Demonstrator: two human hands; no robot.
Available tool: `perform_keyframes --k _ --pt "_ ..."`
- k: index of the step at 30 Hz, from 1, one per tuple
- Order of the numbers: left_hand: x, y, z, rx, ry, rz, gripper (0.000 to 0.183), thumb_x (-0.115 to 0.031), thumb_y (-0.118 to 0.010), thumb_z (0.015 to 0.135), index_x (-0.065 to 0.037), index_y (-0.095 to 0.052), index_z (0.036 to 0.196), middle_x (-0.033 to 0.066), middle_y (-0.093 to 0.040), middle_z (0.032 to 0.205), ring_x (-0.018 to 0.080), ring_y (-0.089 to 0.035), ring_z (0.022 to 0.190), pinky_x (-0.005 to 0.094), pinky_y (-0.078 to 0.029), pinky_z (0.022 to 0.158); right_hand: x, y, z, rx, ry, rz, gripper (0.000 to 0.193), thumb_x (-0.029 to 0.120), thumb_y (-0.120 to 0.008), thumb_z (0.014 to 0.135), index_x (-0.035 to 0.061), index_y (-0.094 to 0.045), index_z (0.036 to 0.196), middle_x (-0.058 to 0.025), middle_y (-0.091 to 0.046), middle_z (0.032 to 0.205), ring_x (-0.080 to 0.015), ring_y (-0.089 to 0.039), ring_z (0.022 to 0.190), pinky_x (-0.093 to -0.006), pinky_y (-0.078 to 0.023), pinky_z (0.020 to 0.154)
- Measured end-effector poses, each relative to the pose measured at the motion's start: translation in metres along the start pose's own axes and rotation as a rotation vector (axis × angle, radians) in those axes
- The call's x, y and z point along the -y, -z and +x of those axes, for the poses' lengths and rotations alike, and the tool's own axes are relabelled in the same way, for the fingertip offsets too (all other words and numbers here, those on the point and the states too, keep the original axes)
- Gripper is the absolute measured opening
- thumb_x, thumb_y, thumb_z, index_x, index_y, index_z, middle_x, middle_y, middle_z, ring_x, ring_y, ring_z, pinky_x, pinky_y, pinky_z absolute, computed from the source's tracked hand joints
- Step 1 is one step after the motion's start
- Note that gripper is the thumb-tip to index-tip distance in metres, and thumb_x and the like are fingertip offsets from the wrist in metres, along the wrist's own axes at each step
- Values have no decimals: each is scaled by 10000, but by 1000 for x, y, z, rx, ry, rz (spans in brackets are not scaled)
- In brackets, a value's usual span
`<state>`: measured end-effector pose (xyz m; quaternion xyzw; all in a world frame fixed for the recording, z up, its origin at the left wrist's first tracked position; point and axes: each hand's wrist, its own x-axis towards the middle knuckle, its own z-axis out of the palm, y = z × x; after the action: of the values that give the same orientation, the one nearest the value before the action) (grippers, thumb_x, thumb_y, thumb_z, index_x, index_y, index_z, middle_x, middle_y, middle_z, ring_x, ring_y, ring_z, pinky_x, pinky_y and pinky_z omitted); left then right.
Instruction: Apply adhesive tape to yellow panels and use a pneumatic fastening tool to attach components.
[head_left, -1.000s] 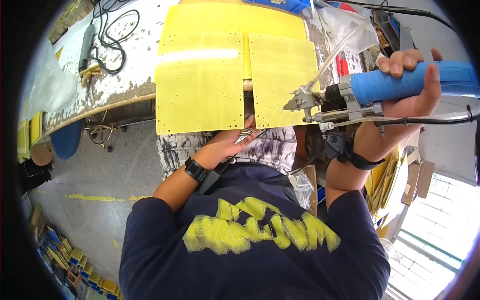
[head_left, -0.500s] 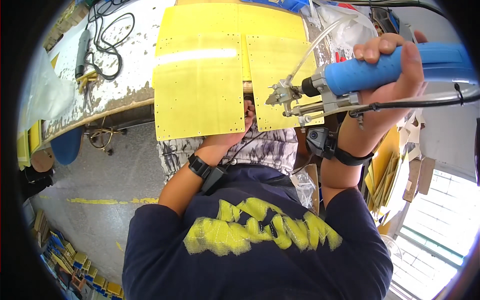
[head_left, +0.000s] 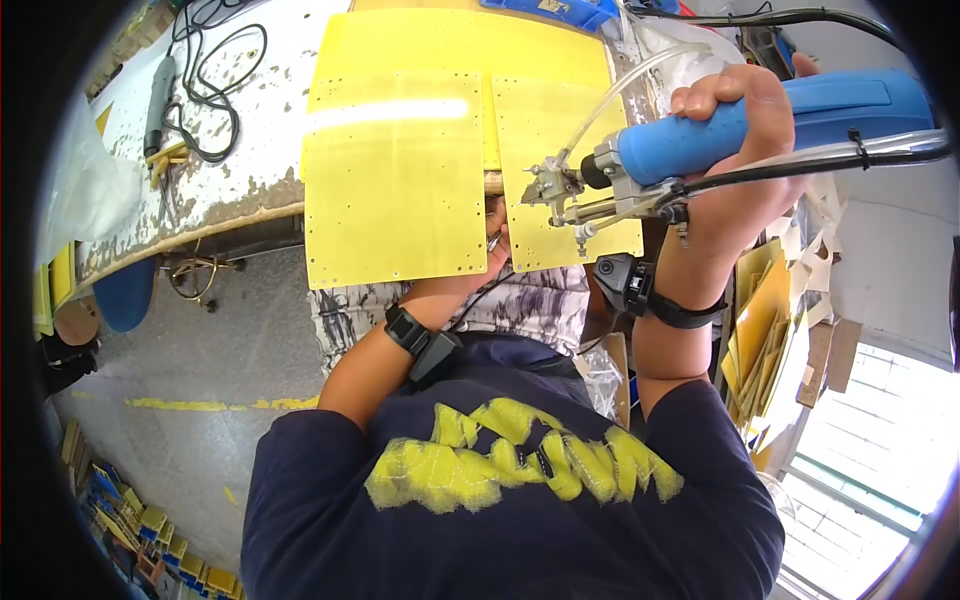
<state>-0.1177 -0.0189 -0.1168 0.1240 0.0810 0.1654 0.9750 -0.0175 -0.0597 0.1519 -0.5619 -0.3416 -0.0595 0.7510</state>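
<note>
Head view, one frame. Right hand (head_left: 745, 150) closed round the blue grip of a power tool (head_left: 700, 150); fingers wrapped over the top, thumb under. Tool lies approx. horizontal, metal nose (head_left: 555, 190) pointing left, tip over the right yellow sheet (head_left: 560, 170) near its near edge; can't tell if tip touches. Clear tube (head_left: 625, 85) arcs from the nose up to far right. Black cable (head_left: 820, 160) runs along the tool's underside and off right, strapped on w/ a tie. Black band (head_left: 650, 295) on right wrist.

Left hand (head_left: 470, 275) at the near edge of the left yellow sheet (head_left: 395, 180), mostly hidden under it; only the heel and part of the fingers show by the gap between the sheets. Looks to be gripping/propping the sheet edge from below, but grip itself not visible, so can't tell how far closed. Black watch (head_left: 410, 330) on left wrist.

Both sheets have rows of small holes along the edges and hang over the near edge of the tabletop (head_left: 220, 190), side by side, overlapping a larger yellow panel behind. Tabletop white, chipped paint. Far left on it: grey hand tool (head_left: 158, 100) w/ coiled black cord (head_left: 215, 90). Right of the arm: stack of yellow offcuts (head_left: 765, 320). Grey floor (head_left: 200, 360) left, w/ yellow line.
</note>
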Motion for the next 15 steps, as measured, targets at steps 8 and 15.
perform_keyframes --k 8,15 --pt "-7 -13 -3 -179 114 -352 171 6 -521 863 -50 -520 1025 82 -596 952 118 -558 818 216 -474 666 -6 -8 -3 9 52 -34 422 60 -532 784 -5 -339 1154 -102 -486 656 -179 -495 543 -342 -462 572" --pt "-6 -9 -1 -90 97 -237 143 -82 -499 897 -61 -510 1038 44 -582 928 104 -554 850 241 -482 719 -14 -3 0 69 105 -85 436 61 -553 780 -24 -325 1142 -105 -492 642 -180 -506 519 -334 -467 559"
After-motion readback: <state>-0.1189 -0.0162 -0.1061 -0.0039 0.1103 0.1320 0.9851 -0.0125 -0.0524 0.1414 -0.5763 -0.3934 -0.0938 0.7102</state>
